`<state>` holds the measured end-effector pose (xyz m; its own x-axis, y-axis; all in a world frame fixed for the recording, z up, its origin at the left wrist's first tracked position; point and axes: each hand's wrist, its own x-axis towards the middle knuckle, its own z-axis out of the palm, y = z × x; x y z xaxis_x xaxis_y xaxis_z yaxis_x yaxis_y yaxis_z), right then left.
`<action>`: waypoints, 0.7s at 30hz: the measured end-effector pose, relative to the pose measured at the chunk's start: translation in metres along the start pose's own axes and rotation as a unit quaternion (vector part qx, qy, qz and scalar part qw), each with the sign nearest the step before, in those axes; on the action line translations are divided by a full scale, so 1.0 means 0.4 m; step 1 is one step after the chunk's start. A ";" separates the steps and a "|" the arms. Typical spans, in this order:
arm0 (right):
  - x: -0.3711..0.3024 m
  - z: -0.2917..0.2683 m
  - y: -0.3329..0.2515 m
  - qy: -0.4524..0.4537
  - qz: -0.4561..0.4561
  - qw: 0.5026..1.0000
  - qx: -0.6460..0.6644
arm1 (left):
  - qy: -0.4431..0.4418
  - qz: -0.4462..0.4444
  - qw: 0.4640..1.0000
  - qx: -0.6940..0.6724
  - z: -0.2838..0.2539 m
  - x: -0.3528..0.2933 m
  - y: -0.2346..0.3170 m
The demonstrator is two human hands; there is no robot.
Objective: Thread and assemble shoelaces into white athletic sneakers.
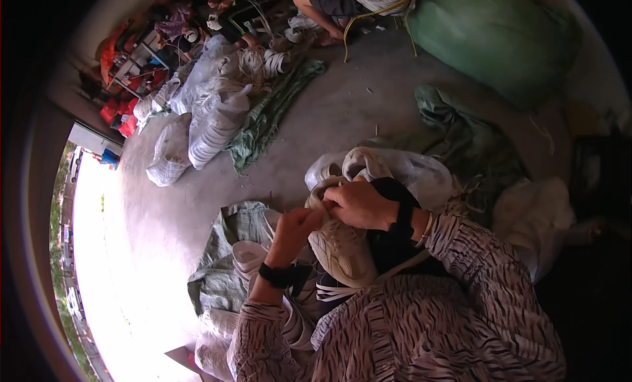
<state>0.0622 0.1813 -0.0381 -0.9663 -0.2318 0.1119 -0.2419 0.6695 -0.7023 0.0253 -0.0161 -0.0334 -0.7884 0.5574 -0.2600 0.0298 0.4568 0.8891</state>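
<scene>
On my lap lies a cream sneaker [343,254], its toe toward me and its opening away from me. Both hands meet at the ankle end of the shoe. My left hand [297,229] has its fingers closed at the left side of the opening. Beside it, my right hand [361,204] pinches at the tongue or collar area. Whatever is between the fingertips is too small to make out, perhaps hidden by the hands. White laces [334,291] hang near the toe, over dark cloth. Another cream shoe [364,163] sits just beyond my hands, against a clear plastic bag [421,178].
White shoe parts [249,255] lie on a grey-green woven sack [227,277] at my left. Full clear bags [214,128] stand farther off. A big green sack [497,40] fills the far right, near a person on a yellow-framed chair [382,15]. Bright daylight enters at left.
</scene>
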 end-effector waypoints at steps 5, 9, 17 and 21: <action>-0.030 -0.084 0.117 0.131 0.050 0.988 -0.059 | -0.011 0.075 0.994 -0.075 -0.011 -0.009 -0.020; -0.085 -0.113 0.219 0.160 0.128 0.975 -0.089 | -0.029 -0.020 0.993 -0.113 -0.010 -0.034 0.009; -0.102 -0.067 0.150 0.186 0.000 0.982 0.039 | 0.033 -0.072 0.942 -0.327 0.030 -0.092 0.035; -0.121 -0.034 0.089 0.038 0.028 0.999 -0.010 | 0.044 -0.007 0.989 -0.143 0.059 -0.079 0.092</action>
<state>0.0992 0.2259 -0.0591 -0.9822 -0.1389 0.1263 -0.1875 0.6941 -0.6951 0.0659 -0.0007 -0.0013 -0.8379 0.4853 -0.2498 -0.1461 0.2415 0.9593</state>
